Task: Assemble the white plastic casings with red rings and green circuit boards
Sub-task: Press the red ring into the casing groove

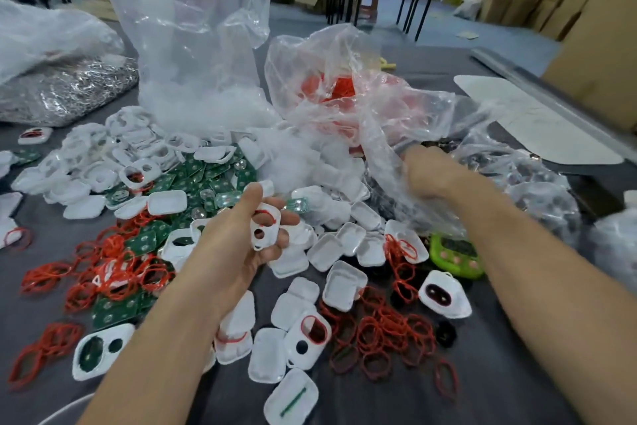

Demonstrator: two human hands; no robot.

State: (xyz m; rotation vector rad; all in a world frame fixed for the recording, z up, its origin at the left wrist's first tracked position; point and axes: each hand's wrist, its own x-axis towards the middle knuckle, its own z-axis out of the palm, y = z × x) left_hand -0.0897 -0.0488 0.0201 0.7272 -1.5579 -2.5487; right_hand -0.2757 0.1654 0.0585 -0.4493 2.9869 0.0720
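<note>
My left hand point(241, 245) holds a white plastic casing point(263, 230) with two holes and a red ring fitted in it, above the middle of the table. My right hand point(425, 173) reaches forward into a clear plastic bag point(396, 121) and grips its film; the fingers are partly hidden by it. Loose white casings point(344, 285) lie scattered across the grey table. Red rings point(389, 331) lie in heaps at right and red rings point(103, 273) at left. Green circuit boards point(193, 176) are piled behind my left hand.
A tall clear bag point(193, 38) of white parts stands at the back centre. A bag of shiny metal pieces point(65, 90) lies at back left. A green gadget point(455, 254) sits under my right forearm. A white board point(531, 117) lies at right.
</note>
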